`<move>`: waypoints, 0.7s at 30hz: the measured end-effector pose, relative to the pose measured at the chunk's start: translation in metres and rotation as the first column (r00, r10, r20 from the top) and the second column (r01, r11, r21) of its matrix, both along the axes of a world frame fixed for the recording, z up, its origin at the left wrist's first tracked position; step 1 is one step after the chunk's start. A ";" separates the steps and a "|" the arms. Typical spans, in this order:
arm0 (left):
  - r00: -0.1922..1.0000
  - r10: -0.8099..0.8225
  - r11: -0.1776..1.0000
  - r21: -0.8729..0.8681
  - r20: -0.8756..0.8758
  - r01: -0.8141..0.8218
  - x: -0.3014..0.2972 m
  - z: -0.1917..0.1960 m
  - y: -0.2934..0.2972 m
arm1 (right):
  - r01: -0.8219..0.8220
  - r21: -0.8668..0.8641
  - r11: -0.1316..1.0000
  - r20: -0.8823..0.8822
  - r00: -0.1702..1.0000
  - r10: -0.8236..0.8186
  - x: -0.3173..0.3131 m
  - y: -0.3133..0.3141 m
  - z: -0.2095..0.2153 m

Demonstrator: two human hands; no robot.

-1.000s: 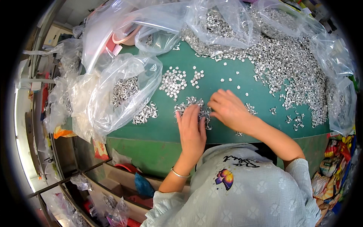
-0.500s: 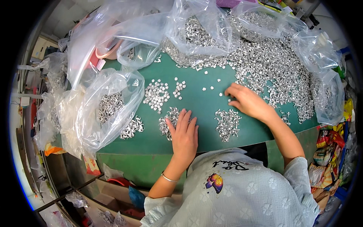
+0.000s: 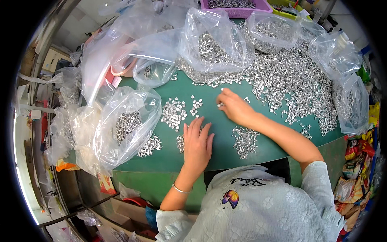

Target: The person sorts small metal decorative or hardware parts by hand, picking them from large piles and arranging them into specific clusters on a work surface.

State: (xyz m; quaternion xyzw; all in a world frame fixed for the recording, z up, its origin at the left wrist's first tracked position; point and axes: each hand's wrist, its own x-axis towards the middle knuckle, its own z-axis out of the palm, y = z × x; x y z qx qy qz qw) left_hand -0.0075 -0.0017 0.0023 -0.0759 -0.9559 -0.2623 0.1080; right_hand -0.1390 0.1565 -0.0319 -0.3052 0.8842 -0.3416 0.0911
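Observation:
My left hand (image 3: 197, 143) lies palm down with its fingers stretched over a small heap of curved silver metal pieces (image 3: 180, 144), mostly hidden beneath it. My right hand (image 3: 236, 108) is bent at the table, thumb and fingers drawn together. At its fingertips shows a small silver metal piece (image 3: 220, 105); its exact shape is partly covered. To the left lies a group of little flower-shaped silver pieces (image 3: 174, 113), with a smaller cluster (image 3: 196, 105) beside it. Below my right forearm is another heap of curved pieces (image 3: 245, 142).
A great spread of silver pieces (image 3: 290, 76) covers the table's right back. Clear plastic bags of pieces (image 3: 213, 48) stand along the back, and another bag (image 3: 129, 125) at the left. A purple basket (image 3: 238, 12) sits behind. The green tabletop (image 3: 219, 153) curves toward me.
My right hand has moved left across the loose flower-shaped pieces, and its fingers have closed together. My left hand stays over its heap. The whole view has shifted slightly.

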 end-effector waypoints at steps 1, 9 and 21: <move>1.000 0.003 1.000 0.001 -0.004 -0.003 0.000 0.000 -0.001 | -0.002 -0.040 0.999 -0.037 0.999 0.000 0.001 -0.010 0.002; 0.998 -0.070 0.996 0.055 0.002 0.070 -0.006 -0.004 -0.019 | 0.087 -0.191 0.978 -0.172 0.978 -0.121 -0.024 0.004 0.018; 0.933 -0.330 0.859 -0.366 0.141 0.359 -0.041 0.004 0.000 | 0.051 0.225 0.973 -0.222 0.975 0.000 -0.004 0.059 0.042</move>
